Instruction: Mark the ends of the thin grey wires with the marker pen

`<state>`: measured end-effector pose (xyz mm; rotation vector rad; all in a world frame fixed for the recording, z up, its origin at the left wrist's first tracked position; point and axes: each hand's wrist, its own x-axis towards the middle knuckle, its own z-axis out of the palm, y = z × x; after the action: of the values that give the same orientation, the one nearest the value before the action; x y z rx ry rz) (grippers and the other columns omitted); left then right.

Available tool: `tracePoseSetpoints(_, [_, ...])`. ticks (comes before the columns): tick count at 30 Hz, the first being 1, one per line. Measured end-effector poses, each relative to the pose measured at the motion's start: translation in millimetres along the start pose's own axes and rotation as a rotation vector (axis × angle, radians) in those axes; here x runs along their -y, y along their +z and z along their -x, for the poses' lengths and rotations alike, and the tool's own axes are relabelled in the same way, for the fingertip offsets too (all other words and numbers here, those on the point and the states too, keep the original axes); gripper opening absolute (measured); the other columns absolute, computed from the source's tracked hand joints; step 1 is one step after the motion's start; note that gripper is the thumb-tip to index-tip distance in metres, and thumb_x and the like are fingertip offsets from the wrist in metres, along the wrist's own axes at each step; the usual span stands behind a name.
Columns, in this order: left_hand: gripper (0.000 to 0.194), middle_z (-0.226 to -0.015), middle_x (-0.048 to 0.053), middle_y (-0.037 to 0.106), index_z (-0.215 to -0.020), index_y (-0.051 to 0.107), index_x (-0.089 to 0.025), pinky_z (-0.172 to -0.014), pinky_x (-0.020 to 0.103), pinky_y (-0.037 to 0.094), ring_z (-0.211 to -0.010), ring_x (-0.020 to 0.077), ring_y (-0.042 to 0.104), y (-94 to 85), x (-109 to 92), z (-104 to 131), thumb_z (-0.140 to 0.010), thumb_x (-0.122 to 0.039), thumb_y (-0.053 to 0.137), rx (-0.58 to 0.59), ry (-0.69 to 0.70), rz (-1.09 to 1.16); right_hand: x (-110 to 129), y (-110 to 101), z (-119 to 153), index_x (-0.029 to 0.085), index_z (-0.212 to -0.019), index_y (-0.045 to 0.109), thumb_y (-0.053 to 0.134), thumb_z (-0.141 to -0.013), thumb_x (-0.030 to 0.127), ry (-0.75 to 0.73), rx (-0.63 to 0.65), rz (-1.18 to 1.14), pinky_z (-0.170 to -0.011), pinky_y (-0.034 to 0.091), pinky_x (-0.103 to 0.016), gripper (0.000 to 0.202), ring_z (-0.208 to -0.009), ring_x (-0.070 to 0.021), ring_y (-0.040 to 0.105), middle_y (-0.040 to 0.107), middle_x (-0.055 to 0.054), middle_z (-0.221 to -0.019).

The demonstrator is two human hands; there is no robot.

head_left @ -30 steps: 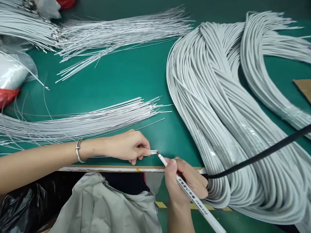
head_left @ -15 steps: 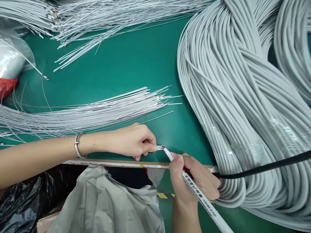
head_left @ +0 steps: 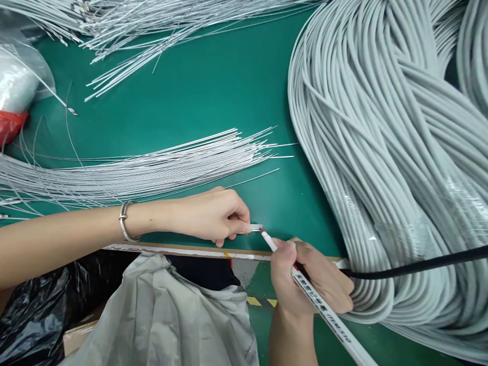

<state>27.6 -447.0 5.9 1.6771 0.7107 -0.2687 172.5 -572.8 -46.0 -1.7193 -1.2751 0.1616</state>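
Observation:
My left hand (head_left: 211, 216), with a silver bracelet (head_left: 124, 221) at the wrist, pinches a small bundle of thin white wires (head_left: 256, 227) just above the table's front edge. The short ends stick out to the right of my fingertips. My right hand (head_left: 305, 274) grips a white marker (head_left: 324, 310) with black lettering. Its red tip points up and left and meets the wire ends, or lies very close to them; exact contact is too small to tell.
Loose thin white wires (head_left: 183, 162) lie on the green table (head_left: 190, 101) behind my left hand. More wires (head_left: 171, 25) are at the back. Thick grey cable coils (head_left: 362, 142) fill the right side, crossed by a black strap (head_left: 419, 265). A plastic bag (head_left: 19, 76) sits at the left.
Both hands, the wire ends and the marker appear slightly further right. The view has shifted a little, with the cable coils also further right. Both grips are unchanged.

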Motion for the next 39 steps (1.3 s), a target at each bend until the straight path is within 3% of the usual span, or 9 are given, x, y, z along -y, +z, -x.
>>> tracePoseSetpoints(3, [0.026, -0.059, -0.003, 0.061, -0.073, 0.065, -0.013, -0.044, 0.013, 0.038, -0.045, 0.0061, 0.061, -0.3, -0.3, -0.4, -0.091, -0.027, 0.053, 0.0, 0.007, -0.01, 0.7, 0.1, 0.0, 0.019, -0.05, 0.054, 0.058, -0.084, 0.027, -0.178, -0.105, 0.09, -0.04, 0.04, -0.026, 0.035, -0.04, -0.011, 0.049, 0.052, -0.001, -0.044])
tracePoseSetpoints(5, [0.025, -0.06, -0.003, 0.061, -0.073, 0.065, -0.013, -0.044, 0.012, 0.039, -0.045, 0.006, 0.061, -0.4, -0.6, -0.6, -0.091, -0.026, 0.053, 0.004, -0.001, -0.012, 0.8, 0.2, -0.4, 0.018, -0.052, 0.055, 0.057, -0.084, 0.023, -0.24, -0.11, 0.109, -0.04, 0.041, -0.025, 0.033, -0.039, -0.0107, 0.05, 0.053, 0.0, -0.044])
tracePoseSetpoints(19, [0.024, -0.058, -0.004, 0.06, -0.072, 0.063, -0.013, -0.042, 0.01, 0.038, -0.044, 0.0052, 0.06, -0.3, 0.1, 0.2, -0.09, -0.025, 0.053, 0.002, 0.012, -0.02, 2.5, -0.2, -3.5, 0.018, -0.057, 0.054, 0.058, -0.079, 0.006, -0.345, -0.104, 0.046, -0.041, 0.041, -0.021, 0.025, -0.038, -0.0073, 0.047, 0.051, 0.004, -0.045])
tracePoseSetpoints(21, [0.025, -0.059, -0.004, 0.059, -0.071, 0.063, -0.013, -0.043, 0.011, 0.038, -0.044, 0.0051, 0.06, -0.6, -0.7, 0.6, -0.09, -0.026, 0.053, 0.001, 0.005, -0.018, 2.4, 0.9, -2.3, 0.018, -0.056, 0.053, 0.058, -0.079, 0.005, -0.316, -0.121, -0.028, -0.039, 0.039, -0.021, 0.027, -0.037, -0.0066, 0.045, 0.049, 0.006, -0.044])
tracePoseSetpoints(24, [0.026, -0.06, -0.003, 0.06, -0.071, 0.062, -0.013, -0.043, 0.012, 0.039, -0.045, 0.0055, 0.06, -0.7, -1.2, 1.2, -0.09, -0.028, 0.052, 0.002, 0.0, -0.019, 1.5, 1.7, 1.9, 0.019, -0.058, 0.054, 0.054, -0.084, 0.01, -0.155, -0.145, -0.182, -0.037, 0.039, -0.023, 0.027, -0.036, -0.0075, 0.043, 0.049, 0.005, -0.045])
tracePoseSetpoints(29, [0.026, -0.061, -0.003, 0.06, -0.073, 0.062, -0.014, -0.047, 0.014, 0.04, -0.046, 0.0064, 0.06, 1.8, 1.2, 2.1, -0.089, -0.033, 0.053, -0.026, 0.018, -0.017, -1.4, 0.6, 6.4, 0.019, -0.072, 0.063, 0.055, -0.086, 0.018, 0.032, -0.195, -0.367, -0.044, 0.047, -0.027, 0.017, -0.042, -0.0112, 0.052, 0.054, 0.004, -0.05])
tracePoseSetpoints(39, [0.024, -0.064, -0.002, 0.061, -0.075, 0.063, -0.014, -0.048, 0.014, 0.04, -0.049, 0.007, 0.06, 6.1, -2.5, 8.8, -0.09, -0.028, 0.05, -0.09, 0.005, -0.055, -0.9, -3.7, 2.5, 0.018, -0.057, 0.058, 0.058, -0.081, 0.011, -0.034, -0.106, -0.224, -0.038, 0.036, -0.02, 0.025, -0.038, -0.0072, 0.047, 0.051, 0.006, -0.045])
